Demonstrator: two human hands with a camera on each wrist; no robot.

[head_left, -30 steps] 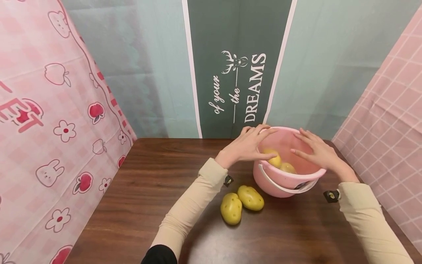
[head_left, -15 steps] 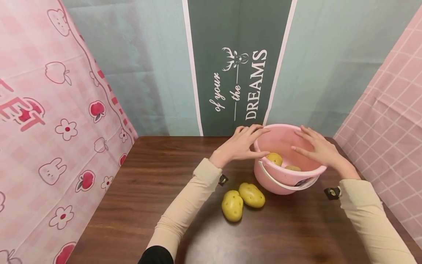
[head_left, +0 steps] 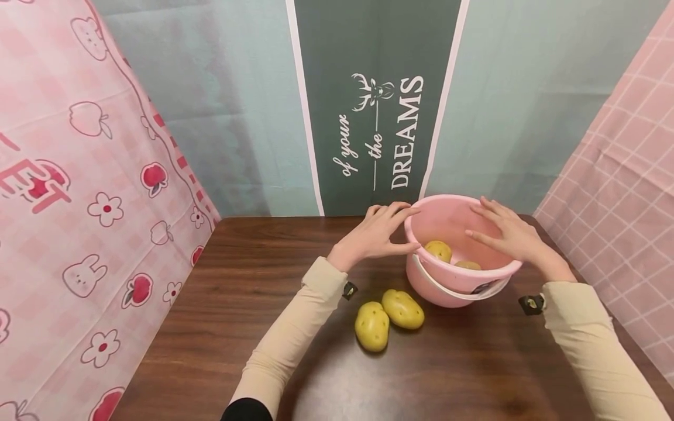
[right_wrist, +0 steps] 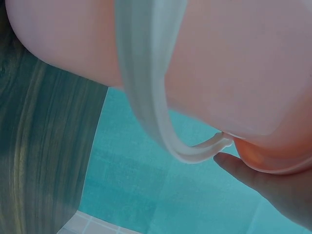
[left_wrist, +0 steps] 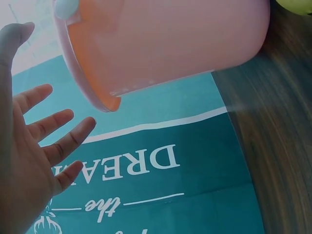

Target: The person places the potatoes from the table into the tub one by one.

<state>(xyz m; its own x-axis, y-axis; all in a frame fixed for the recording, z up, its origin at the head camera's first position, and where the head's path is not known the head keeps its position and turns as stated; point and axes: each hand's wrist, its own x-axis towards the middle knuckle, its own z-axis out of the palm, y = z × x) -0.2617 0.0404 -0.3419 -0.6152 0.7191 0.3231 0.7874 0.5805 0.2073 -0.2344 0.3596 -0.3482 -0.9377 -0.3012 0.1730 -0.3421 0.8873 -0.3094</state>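
A pink bucket [head_left: 489,272] with a white handle [head_left: 438,284] stands at the table's back right. Inside it are two yellow potatoes [head_left: 438,250]. My left hand [head_left: 371,234] is spread at the bucket's left rim; in the left wrist view its fingers are apart from the wall and hold nothing. My right hand [head_left: 513,234] lies over the right rim, thumb extended over the opening, holding no potato. In the right wrist view one fingertip [right_wrist: 224,160] is beside the handle's end. On the table, in front of the bucket, two more potatoes [head_left: 371,327] lie side by side.
The brown wooden table [head_left: 253,280] reaches back to a teal and green cloth [head_left: 253,146] with white lettering. Pink patterned cloth [head_left: 116,251] hangs at the left, pink checked cloth [head_left: 626,175] at the right. Dark wrist devices [head_left: 532,304] show at both cuffs.
The potatoes inside the bucket have dropped lower and settled at its bottom. My left hand has drawn back leftward from over the rim; my right hand has barely moved.
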